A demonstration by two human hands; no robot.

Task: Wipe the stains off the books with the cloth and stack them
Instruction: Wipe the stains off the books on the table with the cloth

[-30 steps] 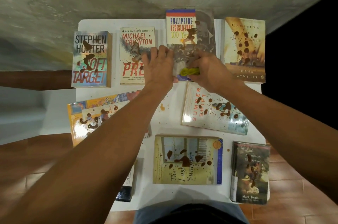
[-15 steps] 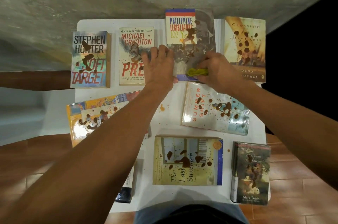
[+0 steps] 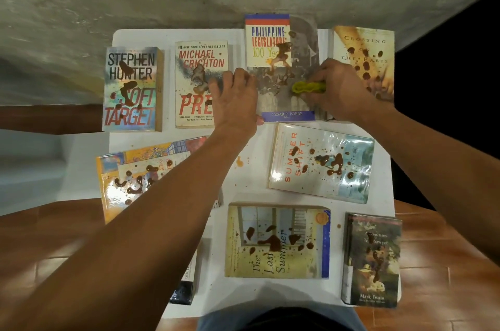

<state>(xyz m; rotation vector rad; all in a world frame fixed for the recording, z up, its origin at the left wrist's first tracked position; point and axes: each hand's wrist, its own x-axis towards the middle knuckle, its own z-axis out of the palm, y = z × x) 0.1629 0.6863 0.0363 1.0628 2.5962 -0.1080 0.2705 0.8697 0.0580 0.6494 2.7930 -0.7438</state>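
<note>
White table (image 3: 251, 179): right hand (image 3: 342, 89) presses cloth (image 3: 308, 87) on Philippine Legislature book (image 3: 281, 65).

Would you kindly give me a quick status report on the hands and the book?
Left hand steadies Philippine Legislature book. Right hand grips green cloth on its stained cover. Nothing in the way.

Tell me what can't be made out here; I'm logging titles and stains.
Head view, the only one:
- Dark book at the near edge: left arm covers its cover.
- Orange book: title hidden by that arm.
- Paris book: lower part behind right hand.
- Green cloth: mostly inside that hand.
</note>
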